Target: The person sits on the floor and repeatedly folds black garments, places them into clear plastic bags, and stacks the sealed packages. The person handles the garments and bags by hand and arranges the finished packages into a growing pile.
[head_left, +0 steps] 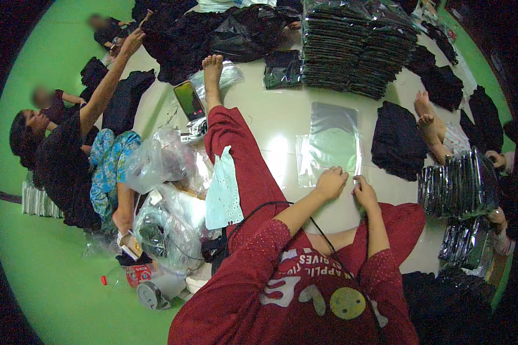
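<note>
A clear plastic bag (334, 132), flat and rectangular, lies on the pale floor in front of me, over another clear sheet whose edge shows on its left. My left hand (332, 183) rests on the bag's near edge with its fingers lying on the plastic. At the bag's near right corner is my right hand (365, 193), its thumb and fingers bent together on the edge of the plastic. To the right of the bag sits a folded stack of black garments (399, 141).
Tall stacks of bagged black garments (351, 49) stand at the far side, more packets (457, 184) at the right. A phone (189, 100) is propped beside my outstretched leg. Crumpled plastic bags (167, 224) and a bottle (126, 275) lie left. Other people sit around.
</note>
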### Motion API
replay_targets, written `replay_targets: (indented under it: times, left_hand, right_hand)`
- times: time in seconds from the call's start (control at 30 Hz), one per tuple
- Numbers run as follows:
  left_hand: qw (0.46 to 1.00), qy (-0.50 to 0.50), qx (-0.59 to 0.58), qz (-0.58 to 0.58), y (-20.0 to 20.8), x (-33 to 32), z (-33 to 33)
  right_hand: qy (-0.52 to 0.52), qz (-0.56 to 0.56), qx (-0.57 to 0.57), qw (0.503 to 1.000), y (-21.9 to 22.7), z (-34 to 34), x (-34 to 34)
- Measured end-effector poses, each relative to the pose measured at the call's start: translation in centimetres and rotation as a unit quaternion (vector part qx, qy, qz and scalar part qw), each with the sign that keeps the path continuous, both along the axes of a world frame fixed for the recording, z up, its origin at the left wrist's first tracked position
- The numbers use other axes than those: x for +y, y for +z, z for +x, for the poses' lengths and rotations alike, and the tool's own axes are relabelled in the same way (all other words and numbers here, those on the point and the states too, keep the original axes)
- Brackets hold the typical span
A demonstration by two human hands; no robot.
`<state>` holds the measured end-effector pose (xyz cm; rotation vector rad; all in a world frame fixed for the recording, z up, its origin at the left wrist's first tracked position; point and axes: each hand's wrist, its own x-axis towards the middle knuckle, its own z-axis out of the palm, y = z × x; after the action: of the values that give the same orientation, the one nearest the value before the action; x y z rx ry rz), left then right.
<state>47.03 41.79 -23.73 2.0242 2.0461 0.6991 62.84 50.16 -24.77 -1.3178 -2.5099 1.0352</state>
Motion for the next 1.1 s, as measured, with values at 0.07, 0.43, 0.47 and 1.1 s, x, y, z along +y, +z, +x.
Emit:
replay_targets:
  times: [0.07,0.43,0.47,1.1]
  left_hand:
    - [1.000,0.017,-0.001,-0.005,-0.3,-0.1,-0.1]
    - [0.992,0.013,-0.063,-0.108,0.0,1.0,-1.4]
    - [0.993,0.011,-0.048,-0.107,0.1,1.0,-1.4]
    - [0.970,0.119,-0.210,0.038,2.3,-0.6,-3.0]
  right_hand:
    - [0.000,-0.013,-0.012,1.000,0.1,-0.1,-0.1]
    - [0.056,-0.076,-0.012,0.995,1.1,0.9,-0.6]
    - [0.057,-0.094,-0.022,0.994,1.2,0.9,-0.6]
    - [-0.025,-0.230,0.191,0.954,4.1,3.3,2.4]
